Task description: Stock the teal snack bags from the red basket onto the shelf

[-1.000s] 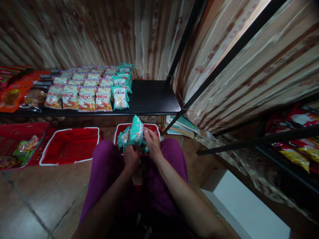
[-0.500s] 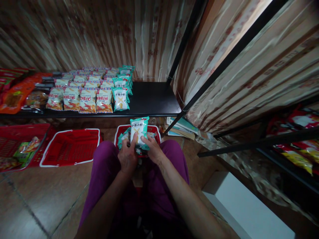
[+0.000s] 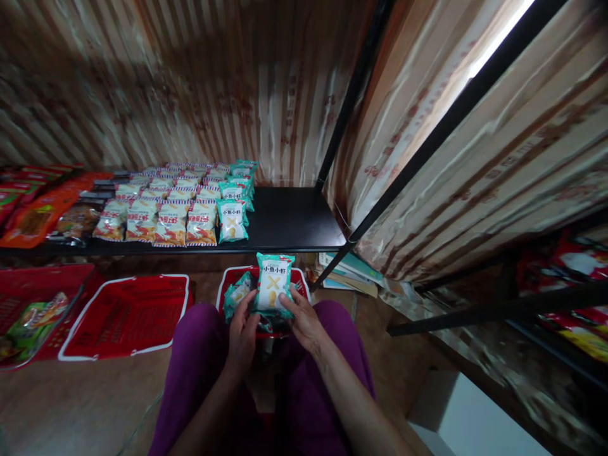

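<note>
A teal and white snack bag [image 3: 274,283] is held upright between my two hands, its printed front facing me. My left hand [image 3: 243,326] touches its lower left edge with the fingers. On the right side, my right hand [image 3: 303,316] grips it, thumb on the front. Beneath the bag is a small red basket [image 3: 227,277] with more teal bags [image 3: 239,292] in it, partly hidden. On the black shelf [image 3: 299,218] a column of teal bags [image 3: 232,220] stands beside rows of white and orange snack bags [image 3: 202,221].
Orange packs [image 3: 35,218] lie farther left on the shelf. Below stand a red basket [image 3: 130,313] with white rim and another [image 3: 76,285] holding snacks. A slanting black post [image 3: 380,209], papers [image 3: 351,272] and a white box [image 3: 484,411] are at the right.
The view has tilted up, so the shelf and baskets sit lower in the picture. The held bag is turned more upright, and my left thumb has moved off its front to its edge.
</note>
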`<state>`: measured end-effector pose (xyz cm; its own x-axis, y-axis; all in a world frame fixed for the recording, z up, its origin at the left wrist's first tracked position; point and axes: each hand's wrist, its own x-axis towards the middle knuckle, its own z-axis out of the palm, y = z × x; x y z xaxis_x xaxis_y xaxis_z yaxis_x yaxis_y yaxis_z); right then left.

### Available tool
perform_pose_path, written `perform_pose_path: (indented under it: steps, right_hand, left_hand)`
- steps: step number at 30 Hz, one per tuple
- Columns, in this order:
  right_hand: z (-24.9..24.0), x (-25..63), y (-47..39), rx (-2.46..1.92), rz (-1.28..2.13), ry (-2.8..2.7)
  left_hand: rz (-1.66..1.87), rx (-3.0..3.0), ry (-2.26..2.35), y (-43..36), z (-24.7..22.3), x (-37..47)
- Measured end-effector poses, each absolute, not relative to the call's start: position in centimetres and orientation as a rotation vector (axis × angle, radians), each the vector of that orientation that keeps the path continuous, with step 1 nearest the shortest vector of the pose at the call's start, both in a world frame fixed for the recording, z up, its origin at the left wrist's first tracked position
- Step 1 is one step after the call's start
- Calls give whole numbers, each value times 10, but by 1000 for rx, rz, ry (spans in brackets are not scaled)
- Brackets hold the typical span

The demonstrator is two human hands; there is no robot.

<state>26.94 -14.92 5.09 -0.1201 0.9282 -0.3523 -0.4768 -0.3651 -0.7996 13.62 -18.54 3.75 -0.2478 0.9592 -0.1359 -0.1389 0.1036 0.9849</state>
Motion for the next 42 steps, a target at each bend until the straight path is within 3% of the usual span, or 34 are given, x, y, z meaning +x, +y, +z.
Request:
perform_pose_path:
  steps: [19,34,42]
  right_hand:
    - [51,275,-75,-986,1665,-733]
    - [45,279,2,-1184,1289,-1044]
    - [54,281,68,-1203,1264,-1001]
  left_hand:
    - [1413,1081,1587,-107,33,152]
    - [1482,1209,1615,-29,44,159]
    - [1515,1290,1647,39,42,170]
